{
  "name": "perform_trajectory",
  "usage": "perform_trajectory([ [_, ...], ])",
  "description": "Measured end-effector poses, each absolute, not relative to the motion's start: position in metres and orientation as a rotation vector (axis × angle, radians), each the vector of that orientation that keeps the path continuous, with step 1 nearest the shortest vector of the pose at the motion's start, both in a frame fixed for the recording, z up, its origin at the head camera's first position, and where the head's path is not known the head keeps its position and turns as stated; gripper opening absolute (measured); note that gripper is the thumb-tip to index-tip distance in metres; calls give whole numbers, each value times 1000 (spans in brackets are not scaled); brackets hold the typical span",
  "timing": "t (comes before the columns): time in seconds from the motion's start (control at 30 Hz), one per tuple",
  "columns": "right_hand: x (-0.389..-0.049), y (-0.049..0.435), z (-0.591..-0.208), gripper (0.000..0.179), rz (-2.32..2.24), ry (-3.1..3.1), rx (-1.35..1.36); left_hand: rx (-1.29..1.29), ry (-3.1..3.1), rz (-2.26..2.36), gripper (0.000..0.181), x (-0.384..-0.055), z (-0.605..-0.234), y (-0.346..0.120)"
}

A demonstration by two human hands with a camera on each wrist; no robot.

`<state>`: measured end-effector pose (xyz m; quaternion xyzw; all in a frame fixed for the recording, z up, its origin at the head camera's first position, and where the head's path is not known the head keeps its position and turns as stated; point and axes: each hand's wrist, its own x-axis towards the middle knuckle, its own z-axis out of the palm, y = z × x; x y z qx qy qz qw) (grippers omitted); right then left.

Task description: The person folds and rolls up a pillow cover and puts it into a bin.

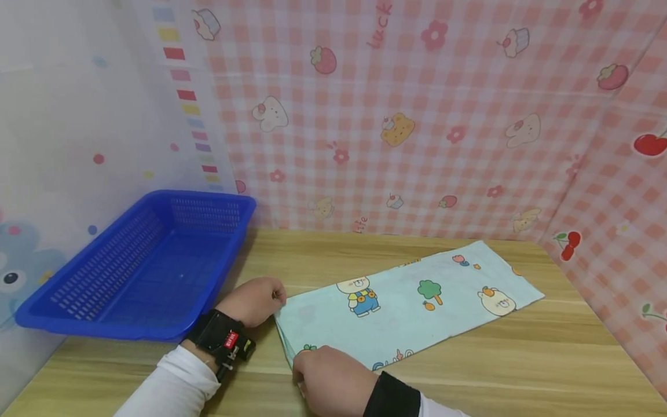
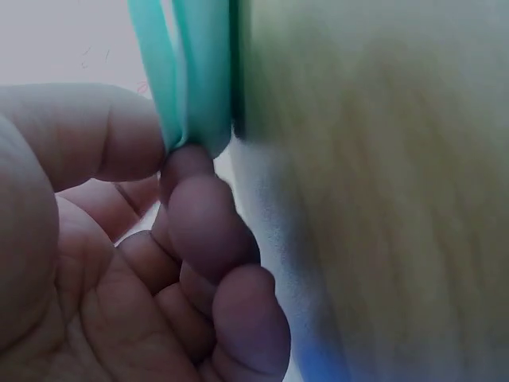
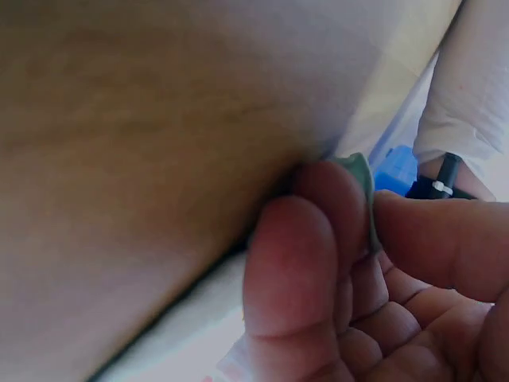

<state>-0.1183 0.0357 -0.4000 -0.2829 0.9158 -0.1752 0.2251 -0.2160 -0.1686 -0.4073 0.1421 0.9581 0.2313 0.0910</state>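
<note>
A light mint cloth [image 1: 396,307] printed with bears, a tree and fruit lies folded into a long strip, slanting up to the right across the table. At its far left corner my left hand [image 1: 259,301] pinches the cloth between thumb and forefinger; the left wrist view shows the folded layers of cloth [image 2: 191,72] in that pinch. My right hand [image 1: 333,379] holds the near left corner. In the right wrist view, a small bit of cloth [image 3: 362,175] shows between thumb and fingers. The short left edge between both hands shows stacked layers.
A blue plastic basket [image 1: 208,289] with slotted sides stands at the left, close beside my left forearm. The wood-grain table [image 1: 521,359] ends at a pink checked curtain [image 1: 354,92] behind, with another pink checked curtain on the right and a pale one on the left.
</note>
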Motion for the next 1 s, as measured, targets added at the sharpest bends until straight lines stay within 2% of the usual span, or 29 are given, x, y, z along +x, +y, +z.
perform_trajectory([
  [0.13,-119,40,-399,14,-480,2510,-777,406,2837,680,18,-218,-406,-169],
  [0.47,-122,44,-400,16,-477,2466,-776,409,2814,687,11,-220,-410,-170],
  [0.73,-125,49,-399,17,-501,2488,-878,405,2835,626,16,-222,-408,-165],
  [0.9,-122,43,-398,25,-382,2569,-970,384,2836,583,13,-224,-405,-162],
  [1.0,-119,38,-397,30,-340,2589,-916,357,2843,576,12,-225,-404,-162],
])
